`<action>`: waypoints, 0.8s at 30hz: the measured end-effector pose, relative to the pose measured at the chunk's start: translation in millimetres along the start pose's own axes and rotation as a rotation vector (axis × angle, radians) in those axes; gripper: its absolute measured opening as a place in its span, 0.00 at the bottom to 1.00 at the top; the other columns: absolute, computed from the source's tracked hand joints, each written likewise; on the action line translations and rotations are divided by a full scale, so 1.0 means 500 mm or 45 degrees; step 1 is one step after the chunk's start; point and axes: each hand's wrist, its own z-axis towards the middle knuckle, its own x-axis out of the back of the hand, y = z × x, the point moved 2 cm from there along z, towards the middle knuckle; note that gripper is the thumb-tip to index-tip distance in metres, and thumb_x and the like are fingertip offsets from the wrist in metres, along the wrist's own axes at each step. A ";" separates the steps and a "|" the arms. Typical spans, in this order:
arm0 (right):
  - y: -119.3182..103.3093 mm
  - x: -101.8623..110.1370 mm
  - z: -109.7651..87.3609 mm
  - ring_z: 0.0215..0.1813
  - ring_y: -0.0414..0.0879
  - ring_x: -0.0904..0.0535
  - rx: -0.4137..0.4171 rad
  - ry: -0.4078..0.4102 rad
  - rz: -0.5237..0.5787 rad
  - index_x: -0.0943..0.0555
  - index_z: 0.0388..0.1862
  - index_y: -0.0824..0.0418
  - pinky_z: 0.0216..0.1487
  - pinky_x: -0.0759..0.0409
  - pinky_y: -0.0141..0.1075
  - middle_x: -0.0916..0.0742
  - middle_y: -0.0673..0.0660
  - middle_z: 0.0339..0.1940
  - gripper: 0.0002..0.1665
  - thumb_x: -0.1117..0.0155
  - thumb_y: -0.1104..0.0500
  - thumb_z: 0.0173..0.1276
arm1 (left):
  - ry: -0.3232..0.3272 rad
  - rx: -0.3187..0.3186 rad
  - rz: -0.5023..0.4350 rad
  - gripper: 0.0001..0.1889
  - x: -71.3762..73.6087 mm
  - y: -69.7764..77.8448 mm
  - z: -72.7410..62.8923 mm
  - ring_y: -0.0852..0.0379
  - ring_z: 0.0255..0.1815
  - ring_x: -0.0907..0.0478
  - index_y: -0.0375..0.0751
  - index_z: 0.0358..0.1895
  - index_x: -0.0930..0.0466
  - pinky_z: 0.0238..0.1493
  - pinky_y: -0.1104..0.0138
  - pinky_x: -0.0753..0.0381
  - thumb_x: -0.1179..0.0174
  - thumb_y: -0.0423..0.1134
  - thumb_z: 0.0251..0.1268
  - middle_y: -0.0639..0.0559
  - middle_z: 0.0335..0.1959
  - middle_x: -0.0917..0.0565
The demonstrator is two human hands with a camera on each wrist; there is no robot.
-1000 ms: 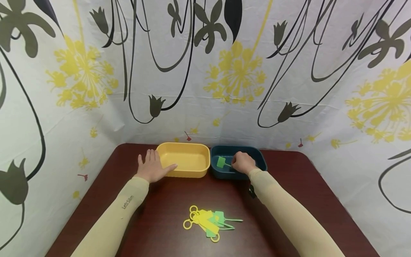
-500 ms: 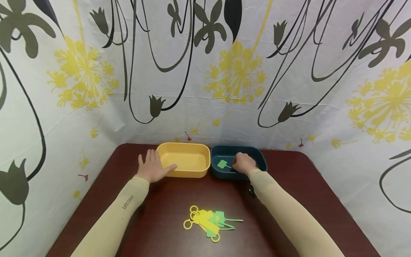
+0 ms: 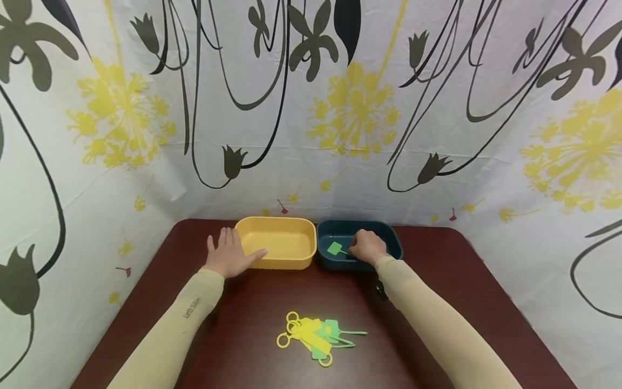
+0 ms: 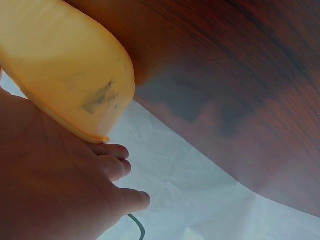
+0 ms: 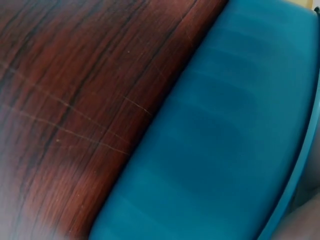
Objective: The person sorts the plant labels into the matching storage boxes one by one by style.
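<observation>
My right hand (image 3: 368, 246) reaches over the dark blue tub (image 3: 396, 237) with curled fingers. It pinches the thin stem of a green tag (image 3: 334, 248), whose flat square head points left inside the tub; the fingertips are hidden in the right wrist view. My left hand (image 3: 230, 255) rests at the left end of the yellow tub (image 3: 277, 263), fingers straight and spread, thumb across the near rim. In the left wrist view, its fingers lie along the yellow tub's rim (image 4: 65, 127).
Closer in on the dark red table (image 3: 252, 302) lies a loose pile of yellow tags (image 3: 311, 334) with rings and green tags (image 3: 332, 327) with thin stems. Both tubs stand side by side at the back edge, before a patterned cloth (image 3: 272, 178).
The green tag's head has turned from a squarer stance to a slanted one beside my right fingers. Both hands keep their places; the head view has shifted slightly.
</observation>
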 end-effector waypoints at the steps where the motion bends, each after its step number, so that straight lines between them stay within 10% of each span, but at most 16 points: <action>1: 0.000 -0.001 0.000 0.33 0.46 0.18 -0.002 0.008 0.001 0.10 0.38 0.53 0.35 0.18 0.47 0.11 0.51 0.37 0.06 0.31 0.55 0.66 | -0.003 0.003 0.003 0.65 0.000 -0.001 -0.001 0.30 0.80 0.63 0.19 0.76 0.60 0.70 0.33 0.71 0.57 0.81 0.61 0.23 0.78 0.57; 24: -0.036 0.026 -0.061 0.26 0.43 0.23 0.172 0.261 0.071 0.12 0.36 0.51 0.28 0.24 0.41 0.16 0.46 0.28 0.08 0.35 0.52 0.72 | 0.017 -0.002 0.002 0.66 0.001 -0.002 -0.003 0.30 0.79 0.60 0.19 0.76 0.59 0.71 0.33 0.69 0.57 0.81 0.60 0.23 0.78 0.55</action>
